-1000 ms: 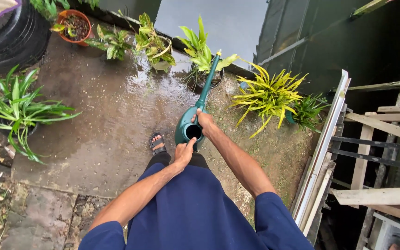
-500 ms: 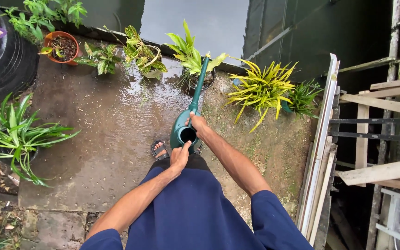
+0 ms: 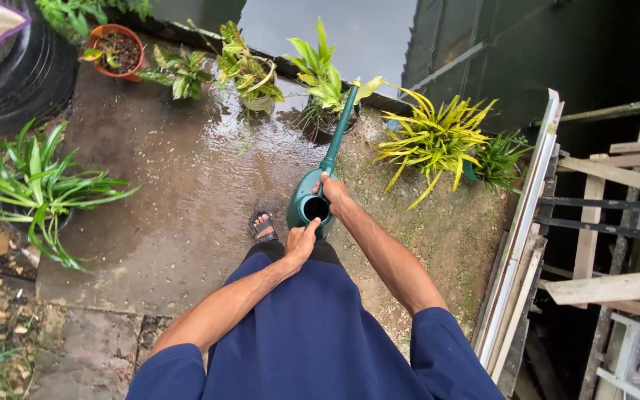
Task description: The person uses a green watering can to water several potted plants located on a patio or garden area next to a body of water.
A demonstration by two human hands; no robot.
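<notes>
Right hand (image 3: 332, 192) clasps green watering can (image 3: 307, 201) on top; left hand (image 3: 301, 243) grips its rear.

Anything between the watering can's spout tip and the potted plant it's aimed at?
Nothing visible. The watering can, held in both hands, has its spout running straight to the potted plant, its tip at the leaves.

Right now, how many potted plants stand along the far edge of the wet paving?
6, possibly more hidden. From the left: terracotta pot, leafy plant, variegated plant, bright green plant under the watering can's spout, yellow plant, dark green plant.
</notes>
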